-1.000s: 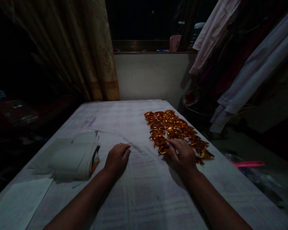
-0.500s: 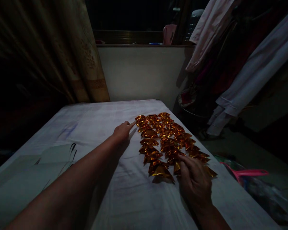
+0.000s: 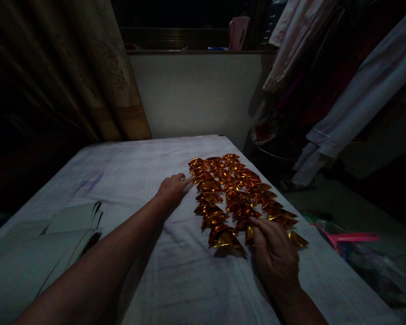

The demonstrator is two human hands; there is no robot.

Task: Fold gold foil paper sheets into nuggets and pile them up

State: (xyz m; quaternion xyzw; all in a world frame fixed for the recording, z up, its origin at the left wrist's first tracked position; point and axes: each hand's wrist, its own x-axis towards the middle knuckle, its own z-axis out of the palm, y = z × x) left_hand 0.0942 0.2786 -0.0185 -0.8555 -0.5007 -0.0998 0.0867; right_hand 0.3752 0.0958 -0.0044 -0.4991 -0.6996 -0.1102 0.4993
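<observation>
Several folded shiny gold foil pieces [image 3: 211, 196], pointed at the ends, lie in three rough rows on a cloth-covered table [image 3: 176, 289]. My left hand [image 3: 171, 189] is beside the far part of the left row. Its index finger stretches out to the edge of a foil piece, and nothing is in the hand. At the near end of the middle row rests my right hand [image 3: 277, 255], palm down. Its index fingertip touches a foil piece, with the thumb alongside; the hand covers part of the nearest pieces.
Pale paper sheets [image 3: 23, 253] lie at the table's left. Behind the table are a low wall, a curtain [image 3: 122, 99] and a sill with a pink cup [image 3: 237, 34]. Clothes [image 3: 362, 85] hang on the right, above a pink-handled object [image 3: 355, 237] low down beside the table.
My left index finger has moved slightly nearer along the left row, from its far end piece. My right hand stays on the same spot. The view has tilted slightly downward.
</observation>
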